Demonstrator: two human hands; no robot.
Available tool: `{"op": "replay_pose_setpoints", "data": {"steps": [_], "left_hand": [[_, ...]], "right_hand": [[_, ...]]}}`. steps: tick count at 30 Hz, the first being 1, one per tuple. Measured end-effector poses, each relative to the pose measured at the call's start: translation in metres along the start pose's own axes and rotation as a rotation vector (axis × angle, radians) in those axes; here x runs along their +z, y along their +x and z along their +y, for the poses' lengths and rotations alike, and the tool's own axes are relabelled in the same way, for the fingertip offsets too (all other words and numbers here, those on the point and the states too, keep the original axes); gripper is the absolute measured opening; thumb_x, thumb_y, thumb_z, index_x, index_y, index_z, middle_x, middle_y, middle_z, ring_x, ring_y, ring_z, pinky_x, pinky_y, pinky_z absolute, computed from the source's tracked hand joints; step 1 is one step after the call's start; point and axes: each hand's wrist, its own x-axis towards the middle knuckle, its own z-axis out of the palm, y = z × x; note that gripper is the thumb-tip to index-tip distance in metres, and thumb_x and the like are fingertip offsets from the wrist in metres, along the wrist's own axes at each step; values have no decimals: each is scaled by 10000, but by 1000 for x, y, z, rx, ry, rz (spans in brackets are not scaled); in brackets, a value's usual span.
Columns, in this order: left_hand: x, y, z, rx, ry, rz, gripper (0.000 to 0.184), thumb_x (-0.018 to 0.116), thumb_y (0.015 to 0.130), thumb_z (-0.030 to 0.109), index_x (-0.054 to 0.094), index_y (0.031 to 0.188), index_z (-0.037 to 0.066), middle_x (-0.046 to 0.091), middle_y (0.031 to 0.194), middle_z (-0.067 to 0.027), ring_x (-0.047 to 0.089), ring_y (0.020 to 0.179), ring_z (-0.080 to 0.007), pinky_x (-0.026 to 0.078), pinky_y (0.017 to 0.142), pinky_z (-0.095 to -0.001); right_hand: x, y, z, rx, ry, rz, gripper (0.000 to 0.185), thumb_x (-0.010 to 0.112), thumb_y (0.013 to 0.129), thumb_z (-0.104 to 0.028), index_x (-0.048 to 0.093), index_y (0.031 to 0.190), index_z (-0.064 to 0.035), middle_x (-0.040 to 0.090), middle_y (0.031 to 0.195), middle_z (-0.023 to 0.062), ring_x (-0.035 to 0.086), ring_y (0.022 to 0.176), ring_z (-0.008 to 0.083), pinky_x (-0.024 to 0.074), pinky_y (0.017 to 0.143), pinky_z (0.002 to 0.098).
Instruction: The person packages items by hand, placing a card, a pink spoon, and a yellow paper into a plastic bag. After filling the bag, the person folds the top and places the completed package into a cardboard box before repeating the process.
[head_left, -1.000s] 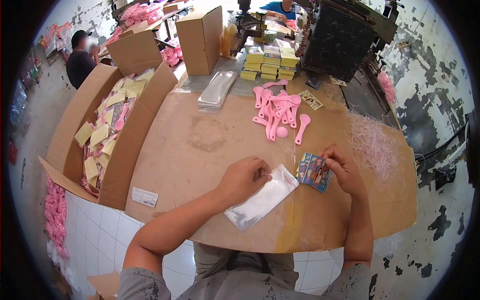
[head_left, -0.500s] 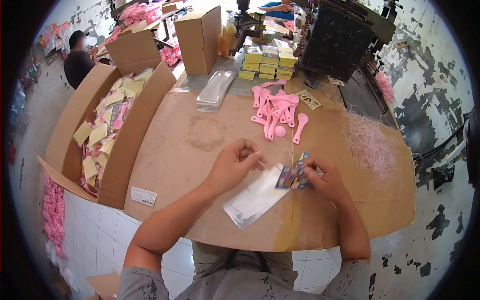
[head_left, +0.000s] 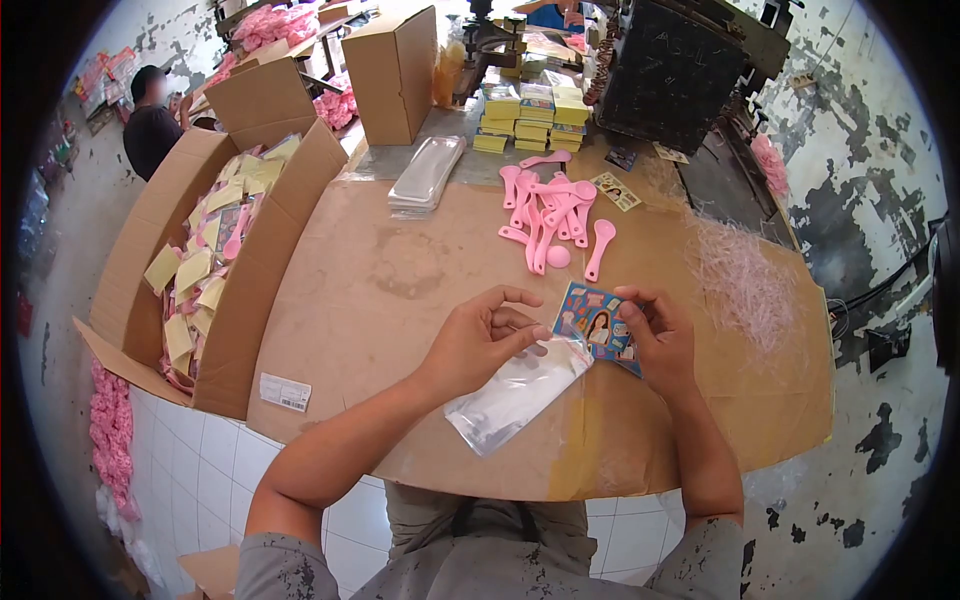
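My right hand (head_left: 660, 335) pinches a blue printed card (head_left: 590, 312) with a picture of a person and small pink designs. Another blue card edge shows below it, so there may be more than one. Under the cards lies a clear plastic bag (head_left: 510, 395), flat on the cardboard, its upper end by the cards. My left hand (head_left: 490, 335) is at the bag's upper end, thumb and index finger apart, its thumb tip close to or touching the plastic. Beyond both hands is a pile of pink plastic spoons (head_left: 550, 215).
On the left stands an open carton (head_left: 270, 255) filled with packed pieces. Clear bags (head_left: 428, 175) lie stacked behind, near piles of cards (head_left: 530, 115). Shredded strips (head_left: 745, 290) sit at right, a label (head_left: 285, 392) at left. A person (head_left: 152, 125) is at far left.
My right hand has raised and turned the cards, so the printed front faces up more. My left thumb and index finger have spread apart near the bag's upper end.
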Motion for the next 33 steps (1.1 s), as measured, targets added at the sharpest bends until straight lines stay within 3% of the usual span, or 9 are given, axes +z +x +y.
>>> {"op": "replay_pose_setpoints", "data": {"steps": [4, 8, 11, 14, 19, 22, 25, 28, 33], "left_hand": [[1, -2, -3, 15, 116, -42, 405, 682, 990, 37, 531, 1362, -14, 758, 996, -125, 737, 927, -149, 589, 816, -277], [5, -5, -4, 67, 326, -150, 438, 669, 999, 37, 515, 1407, -1, 756, 996, -116, 720, 928, -126, 573, 826, -274], [5, -7, 4, 39, 333, -167, 454, 660, 1002, 33, 503, 1427, 7, 756, 996, -111, 715, 934, -115, 562, 834, -277], [2, -6, 2, 2, 76, -131, 467, 653, 1005, 30, 491, 1442, 15, 759, 987, -100, 708, 926, -102, 553, 842, -276], [3, -6, 2, 33, 186, -175, 470, 656, 1007, 42, 487, 1445, 18, 763, 979, -95, 707, 915, -108, 550, 852, -290], [6, -9, 6, 68, 347, -198, 471, 662, 1006, 52, 489, 1443, 20, 765, 983, -102, 712, 924, -113, 552, 859, -300], [9, -10, 4, 70, 393, -187, 471, 663, 1006, 54, 487, 1442, 22, 765, 1000, -115, 720, 942, -126, 565, 852, -302], [8, -8, 4, 45, 291, -112, 466, 661, 1007, 53, 484, 1437, 20, 759, 1034, -128, 726, 959, -141, 583, 835, -293], [9, -9, 3, 44, 212, -47, 459, 656, 1011, 54, 478, 1432, 17, 747, 1085, -137, 725, 968, -146, 596, 814, -275]], "right_hand": [[-5, 1, -6, -227, -399, -186, 154, 678, 975, -46, 727, 1120, -40, 682, 934, 57, 634, 789, 119, 500, 685, 276], [10, 0, -10, -285, -347, -242, 149, 702, 940, -33, 739, 1084, -44, 650, 892, 73, 627, 744, 166, 487, 643, 302], [13, -3, -17, -263, -375, -207, 151, 703, 935, -24, 734, 1081, -39, 652, 905, 75, 633, 765, 175, 499, 657, 308], [1, -1, -14, -261, -364, -183, 154, 698, 928, -9, 726, 1078, -34, 656, 926, 84, 646, 797, 186, 512, 680, 317], [-1, 1, -1, -279, -292, -239, 171, 688, 917, 16, 713, 1080, -29, 655, 952, 89, 657, 823, 196, 519, 694, 321], [7, -2, -10, -365, -440, -278, 139, 666, 941, 27, 720, 1058, -26, 689, 969, 91, 673, 815, 169, 525, 704, 285], [22, -11, -10, -205, -368, -209, 177, 731, 920, -42, 719, 1096, -36, 691, 925, 88, 653, 751, 175, 515, 680, 313], [28, -8, -9, 19, 223, 12, 203, 756, 920, -74, 721, 1112, -21, 719, 925, 63, 649, 745, 120, 505, 665, 289], [22, -9, -12, -126, -229, -270, 218, 766, 914, -67, 717, 1116, -3, 723, 953, 34, 652, 808, 73, 500, 675, 246]]}}
